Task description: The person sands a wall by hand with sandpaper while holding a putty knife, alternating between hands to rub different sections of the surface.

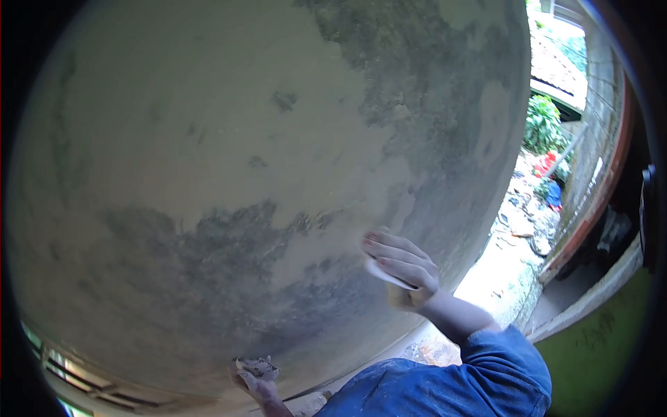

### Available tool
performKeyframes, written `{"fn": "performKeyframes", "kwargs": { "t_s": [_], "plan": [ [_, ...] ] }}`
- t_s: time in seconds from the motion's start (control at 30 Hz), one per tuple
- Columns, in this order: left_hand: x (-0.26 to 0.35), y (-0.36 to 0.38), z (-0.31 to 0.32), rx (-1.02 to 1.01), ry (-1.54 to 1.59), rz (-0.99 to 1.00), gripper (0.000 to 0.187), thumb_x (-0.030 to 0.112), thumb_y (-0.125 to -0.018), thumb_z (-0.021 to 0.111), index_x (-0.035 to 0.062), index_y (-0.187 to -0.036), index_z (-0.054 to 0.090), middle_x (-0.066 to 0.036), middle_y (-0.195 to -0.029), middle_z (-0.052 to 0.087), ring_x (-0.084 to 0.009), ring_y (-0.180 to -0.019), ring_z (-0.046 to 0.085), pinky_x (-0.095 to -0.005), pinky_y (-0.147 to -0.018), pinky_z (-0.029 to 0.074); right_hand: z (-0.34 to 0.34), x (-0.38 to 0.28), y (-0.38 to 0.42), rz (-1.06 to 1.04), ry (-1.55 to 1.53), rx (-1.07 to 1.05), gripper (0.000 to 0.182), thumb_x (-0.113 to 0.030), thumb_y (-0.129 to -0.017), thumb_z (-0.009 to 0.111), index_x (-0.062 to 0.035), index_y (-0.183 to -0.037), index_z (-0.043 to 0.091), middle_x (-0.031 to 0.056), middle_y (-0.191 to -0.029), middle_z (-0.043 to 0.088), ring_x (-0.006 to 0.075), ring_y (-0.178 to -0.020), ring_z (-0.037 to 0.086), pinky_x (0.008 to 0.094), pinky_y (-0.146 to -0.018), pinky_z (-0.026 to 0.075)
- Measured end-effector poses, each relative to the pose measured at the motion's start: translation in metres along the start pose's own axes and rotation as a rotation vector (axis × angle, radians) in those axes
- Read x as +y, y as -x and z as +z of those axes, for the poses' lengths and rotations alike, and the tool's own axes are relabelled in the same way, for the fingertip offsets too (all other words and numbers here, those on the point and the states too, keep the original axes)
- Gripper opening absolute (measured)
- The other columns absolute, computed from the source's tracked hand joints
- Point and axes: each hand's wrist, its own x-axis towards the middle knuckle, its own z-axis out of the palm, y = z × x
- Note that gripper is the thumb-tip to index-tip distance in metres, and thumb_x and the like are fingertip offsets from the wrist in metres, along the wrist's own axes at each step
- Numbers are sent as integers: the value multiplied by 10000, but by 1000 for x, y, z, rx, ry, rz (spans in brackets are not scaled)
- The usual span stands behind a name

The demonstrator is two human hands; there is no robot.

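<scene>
In front of me stands a big grey wall (306, 125), coated in pale, smooth patches with darker rough areas between. My right hand (406, 260) is closed around a thin white flat scraper (390, 275), with the fingers laid over it close against the wall. Lower down, near the foot of the view, my left hand (253, 382) cups a greyish lump of wet-looking filler (260, 367), palm upward and fingers curled around it.
To the right, an opening shows green plants (543, 125) and scattered litter (531, 215) on bright ground outside. A curved-looking orange-edged frame (590, 208) borders it. A slatted opening (90, 379) lies at the lower left.
</scene>
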Motion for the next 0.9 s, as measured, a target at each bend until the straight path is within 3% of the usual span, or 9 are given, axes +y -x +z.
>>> {"fn": "performKeyframes", "kwargs": {
  "t_s": [0.23, 0.3, 0.37, 0.5, 0.57, 0.63, 0.7, 0.77, 0.9],
  "plan": [
    [68, -11, 17, -494, -189, 168, 287, 185, -806, 663, 22, -963, 489, -53, -830, 501, -188, -778, 582, -377, -688, 537, -57, -38, 137, 617, 26, -31, 256, 135, -798, 538, 44, -1034, 578, 209, -1026, 648, 338, -974, 637, 385, -837, 505],
    [110, -22, 59, -376, -296, 746, 241, 108, -845, 595, -32, -1024, 514, -83, -915, 542, -228, -859, 596, -376, -761, 516, -78, -43, 151, 756, 28, -181, 284, 152, -794, 524, 28, -1041, 587, 196, -1038, 649, 318, -984, 635, 365, -845, 497],
    [139, -31, 99, 83, -458, 1242, 327, 91, -917, 503, -129, -1155, 459, -197, -1080, 559, -260, -961, 587, -380, -832, 496, -91, -38, 157, 754, -2, -217, 281, 150, -796, 520, 28, -1040, 590, 197, -1038, 649, 317, -980, 637, 368, -844, 497],
    [204, -39, 206, 55, -378, 1598, 378, 86, -938, 454, -159, -1224, 428, -255, -1162, 546, -291, -1060, 567, -363, -894, 477, -108, -28, 155, 668, -26, -134, 271, 143, -807, 510, 28, -1037, 596, 198, -1037, 649, 314, -976, 638, 368, -845, 495],
    [219, -43, 237, 22, -725, 1749, 304, 62, -949, 425, -97, -1204, 466, -228, -1303, 469, -330, -1210, 459, -392, -984, 428, -114, -27, 158, 623, -51, -88, 261, 130, -822, 507, 32, -1049, 590, 198, -1038, 648, 310, -974, 638, 362, -843, 495],
    [217, -37, 268, -1, -863, 1746, 345, 93, -951, 434, -39, -1269, 458, -193, -1337, 457, -344, -1245, 428, -395, -1052, 354, -124, -30, 160, 709, 10, -68, 248, 121, -834, 507, 38, -1055, 583, 196, -1035, 647, 294, -968, 639, 353, -840, 494],
    [187, -22, 293, -326, -824, 1276, 498, 115, -938, 455, 22, -1400, 297, -181, -1404, 379, -328, -1305, 353, -442, -1119, 219, -135, -35, 171, 742, -10, -79, 252, 126, -843, 489, 42, -1065, 573, 200, -1043, 641, 287, -965, 639, 353, -839, 494],
    [147, 17, 325, -216, -1171, 1509, 562, 130, -938, 450, 74, -1440, 205, -150, -1497, 194, -300, -1384, 177, -458, -1140, 108, -147, -39, 186, 864, -4, -129, 263, 141, -842, 469, 47, -1065, 571, 203, -1042, 639, 286, -965, 637, 352, -845, 492],
    [92, 45, 322, -809, -1333, 1564, 559, 163, -950, 414, 133, -1454, 173, -84, -1528, 102, -272, -1408, 65, -450, -1136, -5, -175, -43, 195, 872, 2, -201, 252, 142, -851, 454, 58, -1059, 568, 203, -1034, 640, 276, -962, 637, 341, -848, 492]
  ]
}}
